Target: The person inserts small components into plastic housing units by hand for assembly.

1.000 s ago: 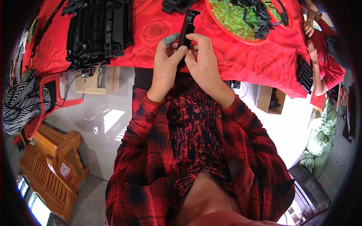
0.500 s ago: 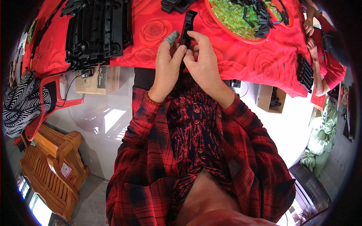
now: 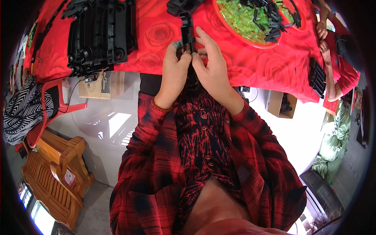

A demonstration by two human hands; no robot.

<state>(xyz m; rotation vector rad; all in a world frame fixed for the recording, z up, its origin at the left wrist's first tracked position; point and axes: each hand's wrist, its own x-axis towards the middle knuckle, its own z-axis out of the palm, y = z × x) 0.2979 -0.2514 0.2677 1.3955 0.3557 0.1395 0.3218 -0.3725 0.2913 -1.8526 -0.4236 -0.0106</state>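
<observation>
A long, narrow black plastic part (image 3: 187,33) stands out between my two hands at the table's near edge, its lower end running down toward my shirt. My left hand (image 3: 174,70) grips it from the left, thumb pressed on its face; a grey covering wraps one of its fingers. From the right, my right hand (image 3: 211,66) holds the same part with the thumb, its index finger raised off it. The other fingertips are partly hidden behind the part. Ahead of it lie more black plastic pieces (image 3: 184,5).
Black plastic parts (image 3: 100,35) are stacked at the left on the red rose-patterned tablecloth (image 3: 270,68). A red basin (image 3: 250,42) at the right holds green translucent and black pieces. Another person's hands (image 3: 324,45) rest at the far right. A red chair (image 3: 74,106) stands left.
The black part has turned more upright and shifted slightly left, its inner channel now facing up. Both hands have come a little nearer to me with it.
</observation>
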